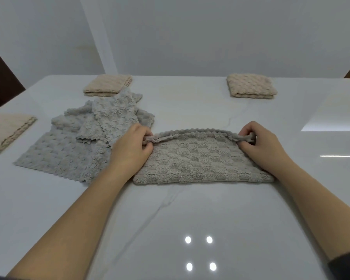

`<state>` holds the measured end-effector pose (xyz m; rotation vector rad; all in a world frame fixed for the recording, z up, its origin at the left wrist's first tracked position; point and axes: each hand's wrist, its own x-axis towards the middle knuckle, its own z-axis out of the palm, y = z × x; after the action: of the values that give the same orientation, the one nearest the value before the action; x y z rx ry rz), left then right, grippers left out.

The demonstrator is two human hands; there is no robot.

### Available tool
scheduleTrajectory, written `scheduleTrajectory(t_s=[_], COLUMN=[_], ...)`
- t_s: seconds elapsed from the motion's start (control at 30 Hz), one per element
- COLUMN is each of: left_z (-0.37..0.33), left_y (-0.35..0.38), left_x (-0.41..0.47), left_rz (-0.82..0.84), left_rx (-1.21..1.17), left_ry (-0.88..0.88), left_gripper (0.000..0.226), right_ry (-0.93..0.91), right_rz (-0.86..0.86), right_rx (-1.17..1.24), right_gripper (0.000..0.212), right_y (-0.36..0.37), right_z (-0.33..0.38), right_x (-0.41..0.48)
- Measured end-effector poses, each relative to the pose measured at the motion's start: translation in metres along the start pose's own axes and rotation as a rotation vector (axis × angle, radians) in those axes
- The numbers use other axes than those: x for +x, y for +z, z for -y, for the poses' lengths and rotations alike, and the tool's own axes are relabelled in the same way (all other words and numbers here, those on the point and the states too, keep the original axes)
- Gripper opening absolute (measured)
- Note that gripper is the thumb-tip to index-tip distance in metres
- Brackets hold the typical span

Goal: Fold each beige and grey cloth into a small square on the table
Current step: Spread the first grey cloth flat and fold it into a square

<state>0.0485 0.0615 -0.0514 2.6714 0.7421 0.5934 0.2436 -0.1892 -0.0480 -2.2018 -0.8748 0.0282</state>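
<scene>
A grey checked cloth [198, 160] lies in front of me on the white table [190, 229], doubled over into a wide strip with its fold toward me. My left hand [132, 147] pinches the strip's far left corner. My right hand [261, 142] pinches the far right corner. Both corners are lifted slightly, and the scalloped far edge sags between them. To the left lies a loose pile of unfolded grey cloths [83, 138].
Three beige cloths folded into squares lie on the table: one at the back left [107, 85], one at the back right [251, 85], one at the left edge [6, 132]. A white wall stands behind the table. Ceiling lights reflect on the glossy near surface.
</scene>
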Motion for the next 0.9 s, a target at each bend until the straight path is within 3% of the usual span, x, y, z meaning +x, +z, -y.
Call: scheduleTrajectory(t_s=[0.1, 0.17, 0.23, 0.37, 0.5, 0.6, 0.73, 0.8, 0.9], left_z=[0.003, -0.004, -0.003, -0.008, -0.012, -0.013, 0.002, 0.012, 0.019], left_y=[-0.006, -0.022, -0.031, -0.051, -0.068, -0.085, -0.095, -0.091, -0.08], left_x=[0.001, -0.009, -0.01, -0.037, -0.083, -0.111, -0.134, -0.137, -0.139], left_rz=[-0.038, -0.024, -0.015, -0.056, -0.106, -0.18, -0.124, -0.068, -0.012], left_rx=[-0.264, -0.445, -0.573, -0.779, -0.988, -1.011, -0.862, -0.592, -0.089], left_ry=[-0.067, -0.113, -0.159, -0.269, -0.408, -0.467, -0.538, -0.536, -0.485], left_gripper=[0.016, 0.018, 0.011, 0.028, 0.017, 0.018, 0.041, 0.053, 0.052], right_ry=[0.079, 0.148, 0.199, 0.183, 0.103, 0.043, 0.081, 0.134, 0.094], right_rz=[-0.071, -0.068, -0.029, 0.012, -0.033, -0.033, 0.088, 0.167, 0.139], right_rx=[0.411, 0.76, 0.921, 0.866, 0.754, 0.724, 0.541, 0.337, -0.06], right_gripper=[0.022, 0.014, 0.006, 0.014, 0.016, 0.017, 0.027, 0.036, 0.043], right_y=[-0.006, -0.016, -0.018, -0.02, -0.013, -0.009, -0.009, -0.004, 0.011], right_z=[0.007, 0.017, 0.021, 0.031, 0.05, 0.065, 0.07, 0.068, 0.067], right_x=[-0.001, -0.015, -0.015, -0.022, -0.039, -0.057, -0.077, -0.078, -0.071])
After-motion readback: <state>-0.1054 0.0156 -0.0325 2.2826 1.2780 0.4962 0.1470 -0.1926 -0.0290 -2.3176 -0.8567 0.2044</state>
